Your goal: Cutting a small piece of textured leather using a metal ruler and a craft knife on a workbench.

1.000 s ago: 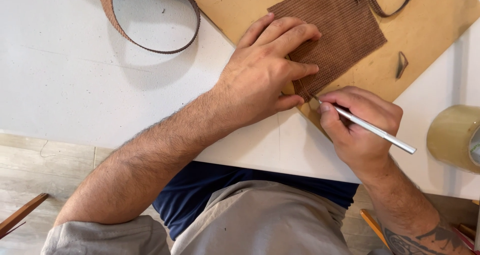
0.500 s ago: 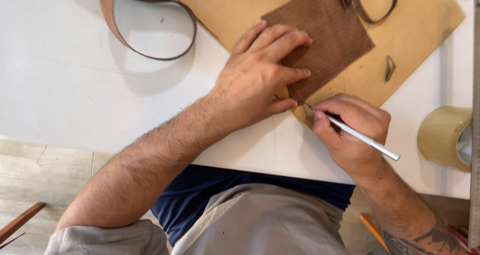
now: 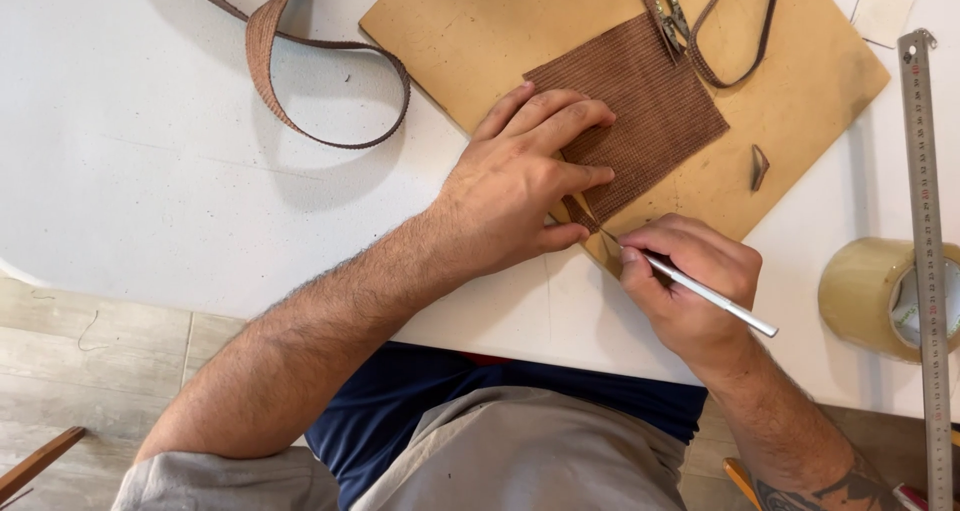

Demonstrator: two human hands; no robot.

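Observation:
My left hand (image 3: 520, 176) lies flat, fingers spread, pressing the near corner of a brown ribbed leather piece (image 3: 645, 116) onto a tan cutting board (image 3: 470, 41). My right hand (image 3: 690, 286) grips a thin silver knife (image 3: 715, 296) like a pen. Its tip touches the leather's near corner, just beside my left thumb.
A brown woven strap (image 3: 300, 81) loops on the white table (image 3: 140, 171) at the left. A thin strap with a metal clasp (image 3: 700, 21) lies on the board's far side, a small leather scrap (image 3: 760, 166) beside it. A steel ruler (image 3: 928, 271) and a tape roll (image 3: 880, 296) sit at the right.
The view has shifted, so everything sits lower in the frame. Both hands keep their hold at the leather's corner, the knife tip staying at the same spot.

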